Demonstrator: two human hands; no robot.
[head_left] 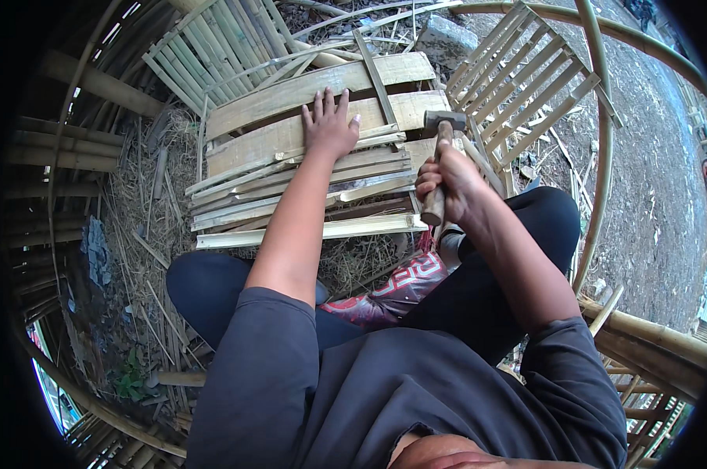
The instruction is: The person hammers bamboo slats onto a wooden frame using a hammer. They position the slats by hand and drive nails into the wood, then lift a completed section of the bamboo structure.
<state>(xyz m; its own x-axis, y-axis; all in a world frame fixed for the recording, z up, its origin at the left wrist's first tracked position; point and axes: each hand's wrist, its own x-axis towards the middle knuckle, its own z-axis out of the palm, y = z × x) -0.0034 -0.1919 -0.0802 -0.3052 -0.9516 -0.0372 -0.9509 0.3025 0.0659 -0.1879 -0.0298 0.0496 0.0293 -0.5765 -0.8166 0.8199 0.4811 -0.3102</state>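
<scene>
My right hand is wrapped round the wooden handle of a hammer. Its dark metal head is up at the right edge of a low platform of pale wooden boards. Flat on that platform lies my left hand, fingers spread, at the gap between two wide boards. Under and beside its wrist, thin split bamboo strips run crosswise. A narrow dark strip stretches over the boards just right of the left hand. One pale bamboo strip lies along the platform's near edge.
A slatted bamboo panel stands at the right, and another bamboo panel leans at the far left. Bamboo poles curve round the workspace. A printed sack lies between my legs. Straw and bamboo scraps litter the ground.
</scene>
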